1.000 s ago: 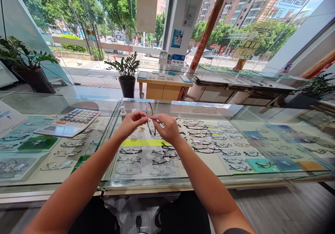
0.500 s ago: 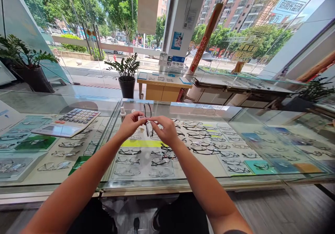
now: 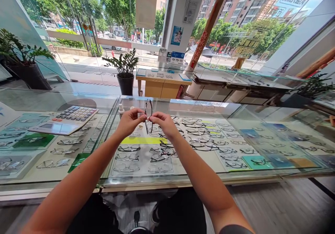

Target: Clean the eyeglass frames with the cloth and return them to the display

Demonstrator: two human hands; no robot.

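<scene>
A pair of dark, thin-rimmed glasses is held upright above the glass surface of a shop display case, one lens stacked above the other, the frame turned edge-on to the camera. The left hand pinches the frame from one side, fingertips closed on it together with what looks like a small white tag; the right hand grips it from the other side, thumb and fingers pressed together on the rim. Both hands meet just above the case, where rows of spectacles lie beneath the glass. A calculator rests on the surface to the left, and a small white bottle stands just beyond the left hand.
</scene>
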